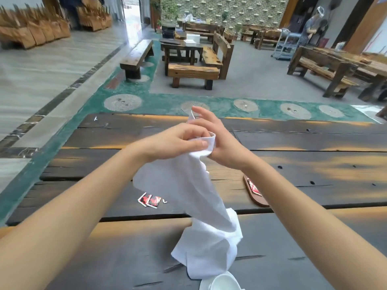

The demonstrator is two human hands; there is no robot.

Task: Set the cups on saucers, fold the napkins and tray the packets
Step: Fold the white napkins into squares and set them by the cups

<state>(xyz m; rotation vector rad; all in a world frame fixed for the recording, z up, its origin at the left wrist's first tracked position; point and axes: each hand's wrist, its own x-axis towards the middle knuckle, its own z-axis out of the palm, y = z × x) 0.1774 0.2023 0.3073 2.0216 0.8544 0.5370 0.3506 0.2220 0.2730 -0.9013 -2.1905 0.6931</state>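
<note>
Pinching the napkin (pixel 188 195) with my left hand (pixel 180 141), I seem to grip its upper corner with my right hand (pixel 219 141); packets (pixel 149 200) lie to its left.

Dark plank table (pixel 314 139), wooden bench (pixel 137 56), grey cart (pixel 285 46); distant person (pixel 310 28)

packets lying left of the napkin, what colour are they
The packets are red, black and white, clearest in the head view.
</note>
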